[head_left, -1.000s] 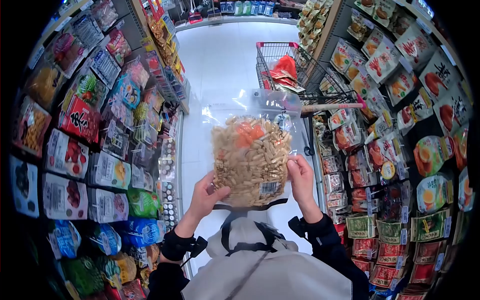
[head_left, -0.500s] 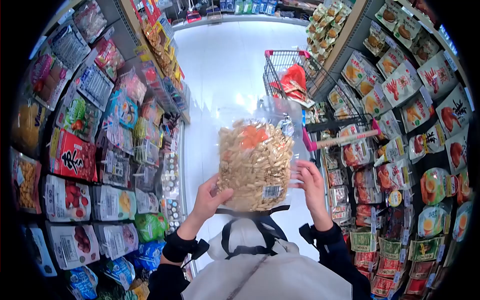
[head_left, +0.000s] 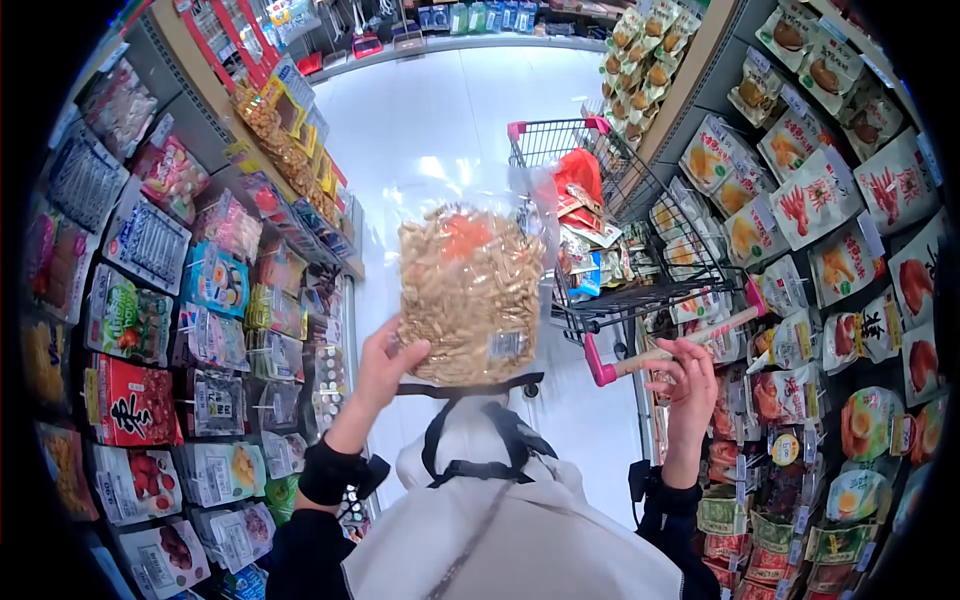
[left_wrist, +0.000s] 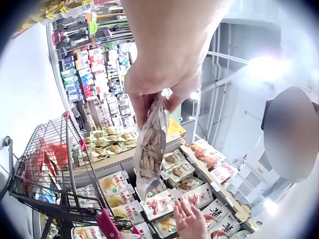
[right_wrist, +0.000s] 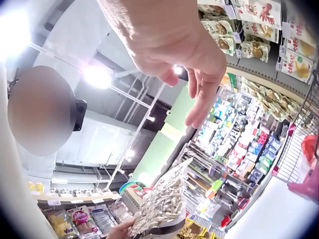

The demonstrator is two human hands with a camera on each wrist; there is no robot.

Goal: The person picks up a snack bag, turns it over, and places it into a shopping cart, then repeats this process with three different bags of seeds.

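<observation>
Left fingers [left_wrist: 143,104]: thumb and fingertips pinch the lower edge of the snack bag [head_left: 470,295]. The left wrist view shows the film squeezed between them, and the bag is seen edge-on there. The left hand [head_left: 385,362] is raised to about head height and holds the bag upright in the air in mid-aisle, in front of the person.

Snack bag: clear film, full of tan, peanut-shaped pieces. It has an orange patch near the top and a barcode label [head_left: 508,343] at the lower right. It touches only the left hand.

Right fingers [right_wrist: 202,97]: straight to loosely bent, slightly spread, holding nothing. The right hand [head_left: 688,385] is up on the right side, well apart from the bag and just below the cart handle [head_left: 700,332]. Cannot tell whether it touches the handle.

Shopping cart [head_left: 655,205]: wire basket with pink corners, standing behind and to the right of the bag. The handle points toward the person. Inside lie a red bag [head_left: 578,172] and some other packets.

Both forearms have dark sleeves, and a small black camera [head_left: 372,476] sits at the left wrist.

Surroundings: left shelves [head_left: 150,300] and right shelves [head_left: 830,200] run along the aisle, hung thick with packaged snacks. A glossy white floor [head_left: 450,110] lies between them.
</observation>
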